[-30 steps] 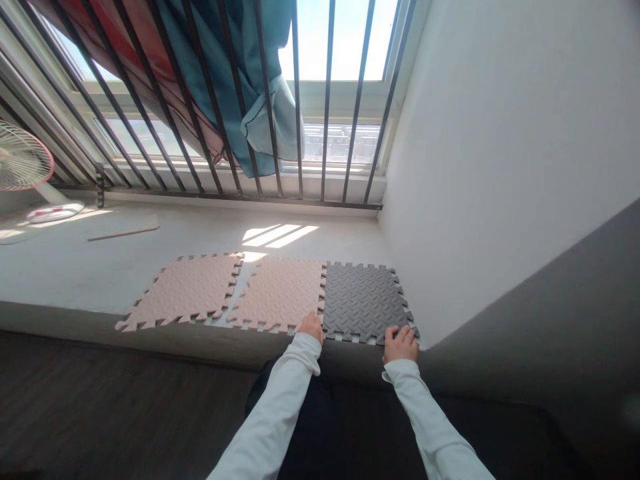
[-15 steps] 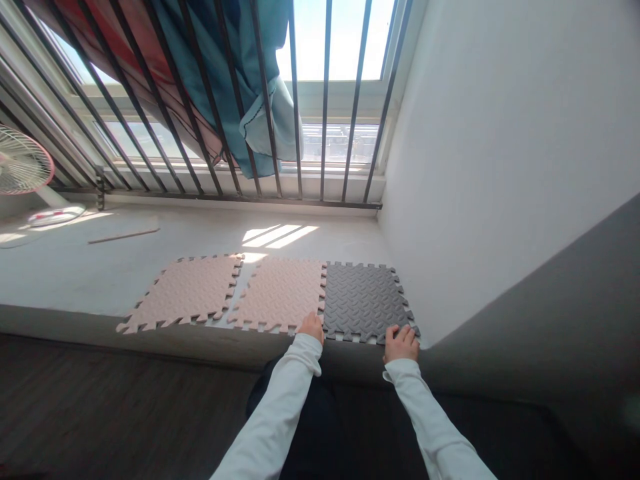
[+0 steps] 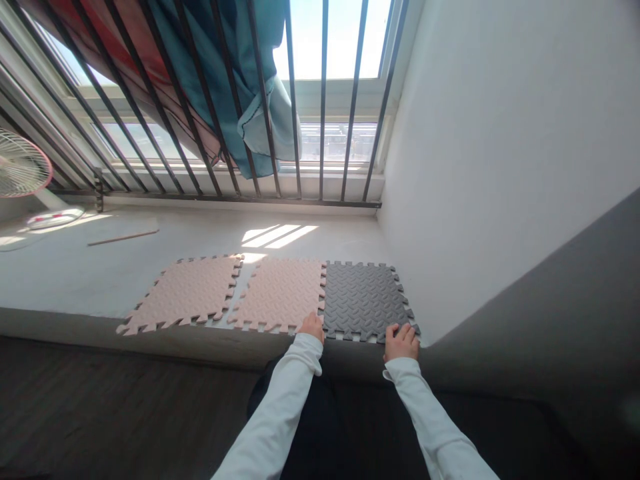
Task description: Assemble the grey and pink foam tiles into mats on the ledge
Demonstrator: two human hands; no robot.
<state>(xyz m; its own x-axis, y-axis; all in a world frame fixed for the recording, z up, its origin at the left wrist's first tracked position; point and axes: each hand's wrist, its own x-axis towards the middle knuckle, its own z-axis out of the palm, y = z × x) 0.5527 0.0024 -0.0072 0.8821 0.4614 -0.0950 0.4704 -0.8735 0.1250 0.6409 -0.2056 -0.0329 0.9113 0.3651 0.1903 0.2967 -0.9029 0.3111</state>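
A dark grey foam puzzle mat [image 3: 367, 299] lies at the right end of the ledge, joined along its left side to a pinkish-beige foam puzzle mat [image 3: 280, 290]. My left hand [image 3: 312, 326] is closed at the beige mat's front right corner, right by the seam; its fingertips are partly hidden. My right hand [image 3: 401, 342] grips the front right corner of the grey mat, fingers bent over the top near the wall. To the left lies a second beige foam mat [image 3: 187, 291], apart from the middle one by a narrow gap.
A white wall [image 3: 500, 133] rises right beside the grey mat. Black railing bars [image 3: 324, 107] stand behind the ledge [image 3: 60, 273], with a curtain [image 3: 235, 80] and window beyond. On the left are a fan [image 3: 23, 163] and a thin stick [image 3: 123, 238].
Hardly anything differs. Both hands keep their places on the mats, and the view has shifted very slightly.
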